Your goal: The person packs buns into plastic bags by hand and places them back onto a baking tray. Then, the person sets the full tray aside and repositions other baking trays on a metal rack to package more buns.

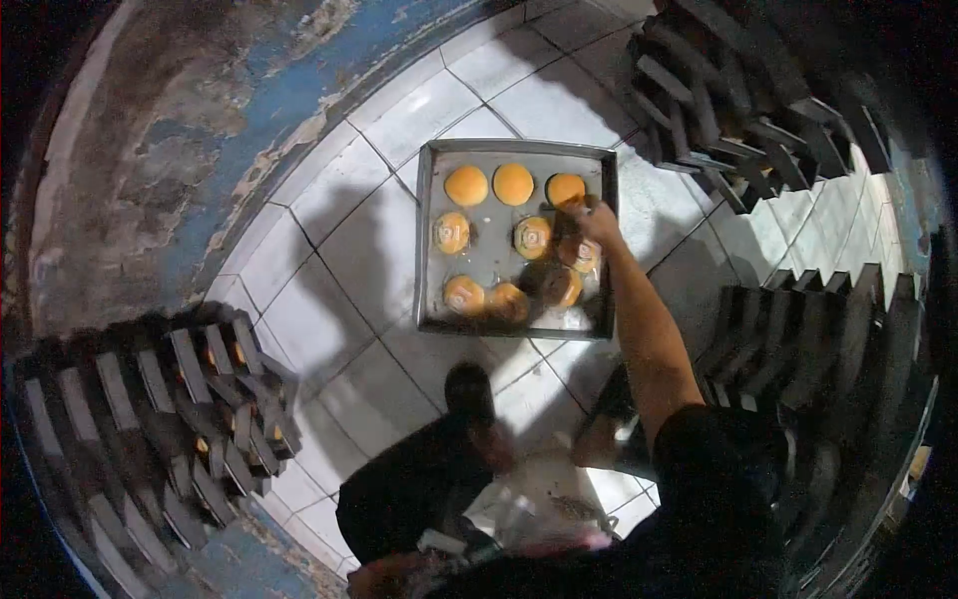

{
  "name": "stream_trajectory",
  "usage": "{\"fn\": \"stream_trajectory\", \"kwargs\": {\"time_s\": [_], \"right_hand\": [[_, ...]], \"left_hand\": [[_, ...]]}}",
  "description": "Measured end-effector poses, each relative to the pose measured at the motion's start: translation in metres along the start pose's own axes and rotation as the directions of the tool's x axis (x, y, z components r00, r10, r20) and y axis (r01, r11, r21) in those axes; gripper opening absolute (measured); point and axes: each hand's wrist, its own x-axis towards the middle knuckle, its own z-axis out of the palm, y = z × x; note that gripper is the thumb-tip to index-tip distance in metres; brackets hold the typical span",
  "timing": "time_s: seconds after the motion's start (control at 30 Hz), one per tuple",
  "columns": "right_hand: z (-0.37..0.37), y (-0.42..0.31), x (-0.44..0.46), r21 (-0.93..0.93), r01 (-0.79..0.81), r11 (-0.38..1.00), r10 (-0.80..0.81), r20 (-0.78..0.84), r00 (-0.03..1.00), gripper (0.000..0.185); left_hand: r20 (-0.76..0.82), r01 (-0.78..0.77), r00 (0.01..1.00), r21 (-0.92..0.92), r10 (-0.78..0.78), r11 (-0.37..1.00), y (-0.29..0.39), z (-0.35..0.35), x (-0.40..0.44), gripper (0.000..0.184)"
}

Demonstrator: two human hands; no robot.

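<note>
A square metal tray [426,250] holds several round golden buns, among them a plain bun [466,186] at its top left and another plain bun [513,185] beside it. The lower buns, such as the middle bun [532,238], carry pale printed marks and a shine like clear wrapping. My right hand [596,218] reaches over the tray's right side, fingers closed at the lower edge of the top right bun [566,188]. What they pinch is hidden. Down at the bottom edge, my left hand [384,576] is dim and blurred, near a small whitish object [441,542]; its grip is unclear.
The tray lies on white floor tiles [329,260]. Stacks of dark trays stand at the lower left [150,399], upper right [738,110] and right [838,349]. A peeling blue wall [259,90] runs along the left. My foot [469,389] is just below the tray.
</note>
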Motion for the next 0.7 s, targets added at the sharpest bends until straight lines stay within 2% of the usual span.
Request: {"fn": "stream_trajectory", "kwargs": {"time_s": [0.03,0.07,0.1,0.13,0.17,0.2,0.23,0.27,0.33,0.37,0.4,0.43,0.5,0.53,0.57,0.6,0.67,0.7], "right_hand": [[0.037,0.079,0.056,-0.009,0.033,0.999,-0.033,-0.01,0.999,0.069],[0.071,0.136,0.1,0.099,0.03,0.995,-0.026,-0.041,0.999,0.068],[0.08,0.136,0.105,0.069,-0.006,0.998,0.008,-0.028,1.0,0.067],[0.079,0.103,0.091,-0.151,-0.179,0.972,0.147,-0.203,0.968,0.062],[0.077,0.067,0.076,-0.297,-0.396,0.869,0.279,-0.368,0.887,0.058],[0.078,0.036,0.06,-0.296,-0.4,0.867,0.285,-0.363,0.887,0.058],[0.076,0.013,0.045,-0.03,-0.15,0.988,0.13,-0.357,0.925,0.062],[0.074,-0.009,0.03,0.237,0.13,0.963,-0.026,-0.396,0.918,0.067],[0.074,-0.054,0.002,0.334,0.141,0.932,-0.05,-0.267,0.962,0.055],[0.076,-0.073,-0.013,0.408,0.216,0.887,-0.102,-0.283,0.954,0.052],[0.07,-0.1,-0.038,0.377,0.235,0.896,-0.116,-0.311,0.943,0.045],[0.055,-0.127,-0.069,0.542,0.139,0.829,-0.071,-0.144,0.987,0.047],[0.009,-0.172,-0.142,0.771,-0.104,0.628,-0.065,0.185,0.98,0.05],[-0.024,-0.19,-0.181,0.821,-0.193,0.537,-0.154,0.321,0.935,0.051],[-0.059,-0.213,-0.22,0.835,-0.306,0.458,-0.239,0.447,0.862,0.053],[-0.102,-0.238,-0.256,0.828,-0.37,0.422,-0.378,0.531,0.758,0.055],[-0.144,-0.247,-0.31,0.83,-0.362,0.423,-0.454,0.54,0.708,0.054],[-0.166,-0.254,-0.335,0.83,-0.352,0.432,-0.459,0.538,0.706,0.055]], "left_hand": [[-0.003,0.025,1.0,0.006,-0.025,1.0,0.005,0.004,0.007,0.019],[-0.007,0.048,0.999,0.014,-0.048,0.999,0.007,0.006,0.013,0.019],[-0.005,0.071,0.997,0.019,-0.071,0.997,0.008,0.009,0.018,0.019],[-0.012,0.091,0.996,0.024,-0.091,0.996,0.01,0.011,0.022,0.019],[-0.013,0.111,0.994,0.025,-0.111,0.994,0.011,0.013,0.025,0.019],[-0.014,0.124,0.992,0.026,-0.124,0.992,0.011,0.015,0.026,0.02],[-0.014,0.135,0.991,0.024,-0.135,0.991,0.013,0.016,0.027,0.02],[-0.015,0.143,0.99,0.019,-0.142,0.99,0.013,0.017,0.025,0.02],[-0.024,0.156,0.987,-0.001,-0.156,0.988,0.014,0.016,0.019,0.02],[-0.033,0.166,0.986,-0.016,-0.166,0.986,0.013,0.014,0.012,0.02],[-0.049,0.195,0.979,-0.049,-0.197,0.98,0.013,0.013,0.004,0.02],[-0.066,0.235,0.968,-0.105,-0.242,0.966,0.011,0.013,-0.005,0.02],[-0.091,0.319,0.932,-0.255,-0.351,0.913,0.011,0.012,-0.018,0.02],[-0.064,0.236,0.964,-0.244,-0.258,0.941,0.013,0.011,-0.02,0.02],[-0.01,0.031,0.999,-0.151,-0.033,0.988,0.024,0.007,-0.014,0.021],[0.044,-0.189,0.98,-0.088,0.194,0.978,0.036,0.002,-0.007,0.022],[0.118,-0.078,0.989,-0.135,0.094,0.988,0.049,0.0,-0.006,0.023],[0.115,-0.096,0.987,-0.155,0.114,0.983,0.05,-0.002,-0.009,0.023]]}}
